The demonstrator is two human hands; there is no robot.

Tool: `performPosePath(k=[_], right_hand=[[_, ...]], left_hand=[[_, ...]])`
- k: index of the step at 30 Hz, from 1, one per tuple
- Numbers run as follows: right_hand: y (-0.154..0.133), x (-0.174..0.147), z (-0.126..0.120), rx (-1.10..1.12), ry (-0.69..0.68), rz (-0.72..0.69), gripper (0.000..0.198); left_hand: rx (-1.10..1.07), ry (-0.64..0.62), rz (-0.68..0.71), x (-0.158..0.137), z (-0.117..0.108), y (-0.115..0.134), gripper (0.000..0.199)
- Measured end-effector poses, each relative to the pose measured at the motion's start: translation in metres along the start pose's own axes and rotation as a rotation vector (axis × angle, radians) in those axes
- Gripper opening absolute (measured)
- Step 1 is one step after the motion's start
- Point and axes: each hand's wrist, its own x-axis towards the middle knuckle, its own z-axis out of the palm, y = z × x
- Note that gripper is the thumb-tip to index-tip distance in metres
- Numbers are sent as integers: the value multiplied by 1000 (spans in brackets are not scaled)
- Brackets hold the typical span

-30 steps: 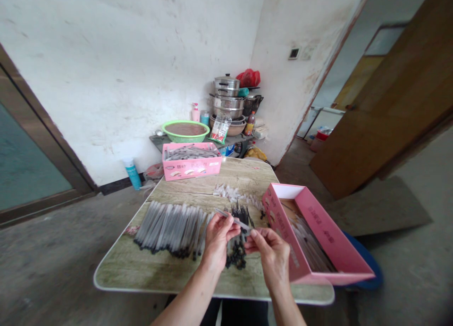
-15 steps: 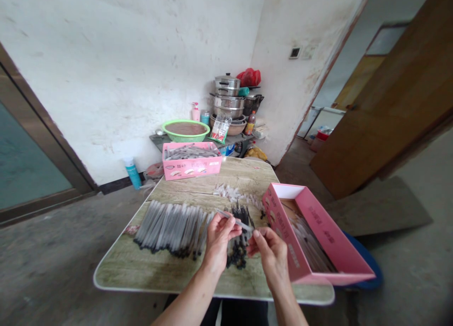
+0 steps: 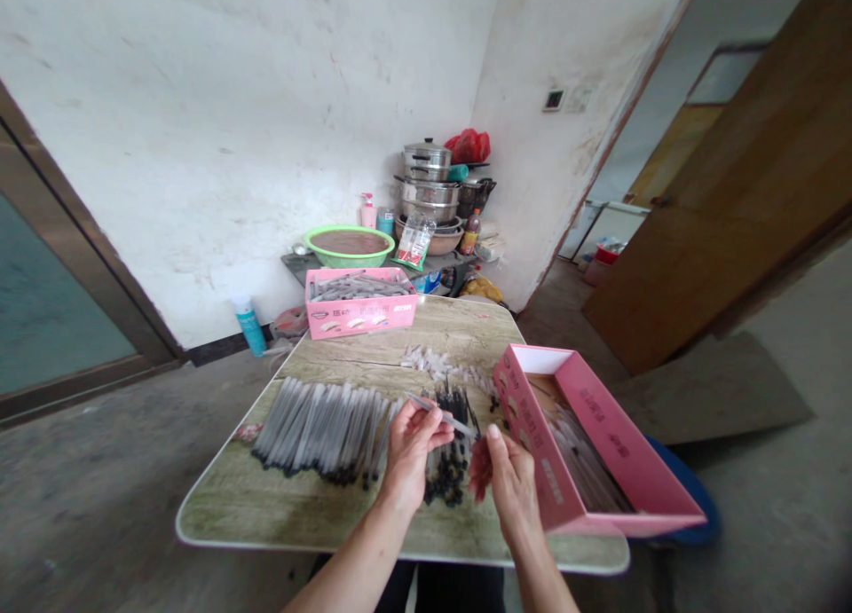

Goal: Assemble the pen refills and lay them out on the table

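Note:
In my left hand [image 3: 414, 444], thumb and fingers pinch a thin translucent pen-like tube [image 3: 456, 423], tilted down to the right. My right hand [image 3: 507, 475] is just beyond the tube's right end, thumb raised apart from slightly blurred fingers; nothing shows between them. Under and between the hands lies a bunch of thin black sticks with dark knobbed ends [image 3: 447, 482]. Left of my hands, many translucent tubes with black ends [image 3: 319, 427] lie side by side in a row. Small whitish pieces [image 3: 432, 362] are scattered beyond the hands.
A pink box [image 3: 363, 316] full of tubes stands at the table's far edge. Another open pink box [image 3: 556, 480] with tubes inside is on the right, overhanging the table [image 3: 280, 524]. Behind are a green basin [image 3: 350, 259], stacked pots [image 3: 428, 192] and bottles.
My right hand has come away from the tube's right end, its fingers opening and dropping slightly. My left hand keeps the tube in almost the same place.

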Motion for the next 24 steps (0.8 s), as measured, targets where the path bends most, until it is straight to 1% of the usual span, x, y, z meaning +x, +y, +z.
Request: performPosePath(k=[2, 4, 8, 9, 13, 18, 22, 24], right_hand=[[0, 0, 0, 13, -4, -45, 35], [-1, 0, 0, 5, -20, -81, 32], [0, 0, 0, -35, -18, -18, 44], [1, 0, 0, -34, -15, -11, 44], [3, 0, -1, 10, -42, -55, 34], [4, 1, 0, 2, -31, 1, 42], [3, 1, 0, 18, -53, -32, 37], [5, 1, 0, 39, -68, 2, 38]], left_hand=[[1, 3, 5, 0, 0, 0, 34], [4, -2, 7, 1, -1, 1, 33], [12, -11, -4, 1, -1, 1, 33], [12, -9, -4, 2, -1, 1, 33], [14, 3, 1, 2, -2, 1, 35], [11, 9, -9, 1, 0, 1, 37], [0, 18, -6, 3, -1, 1, 40], [13, 0, -8, 3, -2, -1, 38]])
